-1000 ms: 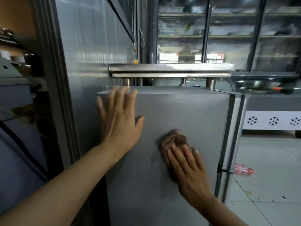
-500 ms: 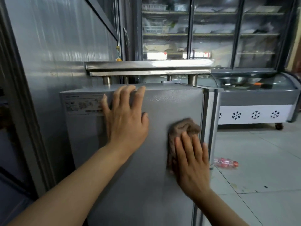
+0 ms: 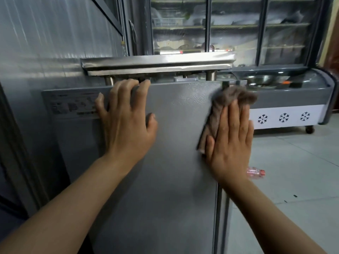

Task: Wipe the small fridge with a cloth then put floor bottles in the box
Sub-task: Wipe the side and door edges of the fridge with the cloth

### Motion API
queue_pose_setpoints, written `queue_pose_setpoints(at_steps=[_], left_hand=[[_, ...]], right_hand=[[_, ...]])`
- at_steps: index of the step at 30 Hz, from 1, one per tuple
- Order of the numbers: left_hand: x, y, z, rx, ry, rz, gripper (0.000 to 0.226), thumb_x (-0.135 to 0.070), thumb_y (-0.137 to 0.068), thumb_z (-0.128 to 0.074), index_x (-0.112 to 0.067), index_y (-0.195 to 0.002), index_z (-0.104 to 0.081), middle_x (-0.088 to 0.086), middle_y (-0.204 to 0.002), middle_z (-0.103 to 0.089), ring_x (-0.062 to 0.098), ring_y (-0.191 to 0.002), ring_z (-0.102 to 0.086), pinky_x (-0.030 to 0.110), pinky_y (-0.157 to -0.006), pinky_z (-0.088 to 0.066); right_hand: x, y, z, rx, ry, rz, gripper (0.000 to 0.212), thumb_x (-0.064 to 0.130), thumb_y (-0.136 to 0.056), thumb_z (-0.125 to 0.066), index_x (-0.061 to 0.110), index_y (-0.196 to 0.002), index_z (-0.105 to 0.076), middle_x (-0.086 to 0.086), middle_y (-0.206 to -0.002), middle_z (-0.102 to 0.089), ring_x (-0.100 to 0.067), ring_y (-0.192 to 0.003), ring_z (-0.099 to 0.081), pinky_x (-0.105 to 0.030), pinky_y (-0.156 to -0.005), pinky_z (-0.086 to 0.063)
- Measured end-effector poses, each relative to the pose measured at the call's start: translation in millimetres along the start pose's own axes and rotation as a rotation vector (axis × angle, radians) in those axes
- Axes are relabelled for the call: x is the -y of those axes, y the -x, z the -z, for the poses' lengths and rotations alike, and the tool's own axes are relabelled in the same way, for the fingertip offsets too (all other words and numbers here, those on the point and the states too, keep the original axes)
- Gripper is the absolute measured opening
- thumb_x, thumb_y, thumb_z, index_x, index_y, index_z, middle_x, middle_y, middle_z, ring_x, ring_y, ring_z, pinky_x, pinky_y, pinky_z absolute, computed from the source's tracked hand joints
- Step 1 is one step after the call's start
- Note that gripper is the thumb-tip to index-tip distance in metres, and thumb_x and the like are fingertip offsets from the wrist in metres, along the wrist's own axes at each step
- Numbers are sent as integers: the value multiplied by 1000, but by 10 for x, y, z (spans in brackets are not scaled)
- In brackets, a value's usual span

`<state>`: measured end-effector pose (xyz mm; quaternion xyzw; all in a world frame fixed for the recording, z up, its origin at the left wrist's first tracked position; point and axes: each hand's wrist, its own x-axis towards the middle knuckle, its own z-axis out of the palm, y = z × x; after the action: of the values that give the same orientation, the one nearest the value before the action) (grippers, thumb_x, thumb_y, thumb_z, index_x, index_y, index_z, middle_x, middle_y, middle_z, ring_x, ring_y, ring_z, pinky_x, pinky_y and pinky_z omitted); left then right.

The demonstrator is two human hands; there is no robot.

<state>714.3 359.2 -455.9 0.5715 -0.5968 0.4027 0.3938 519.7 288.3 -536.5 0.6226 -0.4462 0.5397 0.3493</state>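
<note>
Against the left edge stands a tall ribbed metal wall (image 3: 55, 33), and just right of it the small fridge (image 3: 174, 162) fills the middle, its grey side panel facing the camera. A printed label (image 3: 73, 105) sits near the panel's upper left corner. The left hand (image 3: 126, 121) rests on the upper part of that panel, palm on the grey surface, its fingertips (image 3: 143, 84) bent over the top edge and the thumb spread to the right; it grips nothing but the edge itself. Above the fridge a steel shelf (image 3: 157, 64) runs across on short round legs.

Further right, at the panel's right edge, the right hand (image 3: 231, 143) lies flat with straight fingers close together, pressing the cloth (image 3: 229, 103) against the fridge. This brown cloth is bunched and folded; its long axis runs from lower left, beside the thumb, up to the upper right, where a crumpled end sticks out past the fingertips at the fridge's top corner. Most of its middle is hidden under the palm.

Lower right, a clear bottle (image 3: 255, 173) with a pinkish tint lies on its side on the tiled floor (image 3: 293, 180), just beyond the right wrist and partly hidden by it, long axis roughly left to right; which end is the cap cannot be told. Behind, a chest freezer (image 3: 286, 118) with snowflake marks stands before glass-door display coolers (image 3: 238, 30).
</note>
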Motion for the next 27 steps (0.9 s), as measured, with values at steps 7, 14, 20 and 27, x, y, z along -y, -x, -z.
queue_pose_setpoints(at_steps=[7,14,20,27], left_hand=[[15,124,24,23,14,-14,71,-24,-78,-61,-19,-142,-32,8,-151,-30,27,-141,-22,64,-106,-12],[183,992,-91,138,-52,-31,85,-21,-68,-74,-18,-142,-32,12,-154,-16,31,-138,-18,70,-102,-16],[295,1049,-197,157,-40,-42,89,-25,-69,-72,-24,-145,-27,7,-157,-10,26,-142,-12,71,-101,-14],[408,1116,-142,131,-36,-91,86,-24,-67,-75,-22,-142,-33,9,-156,-17,28,-140,-17,69,-103,-13]], right_hand=[[-240,1086,27,225,-14,192,51,30,-99,-28,-6,-135,-32,-22,-145,-29,-47,-131,-29,-45,-117,-12],[-103,-22,30,25,-71,192,61,33,-93,-34,2,-146,-25,-19,-153,-23,-37,-142,-12,-43,-118,-5],[90,559,-154,70,-130,191,64,30,-90,-39,10,-147,-22,-14,-155,-19,-32,-146,-3,-46,-118,-7],[31,1191,-36,293,-31,636,65,32,-83,-46,20,-145,-28,-6,-150,-27,-30,-142,-16,-44,-117,-6]])
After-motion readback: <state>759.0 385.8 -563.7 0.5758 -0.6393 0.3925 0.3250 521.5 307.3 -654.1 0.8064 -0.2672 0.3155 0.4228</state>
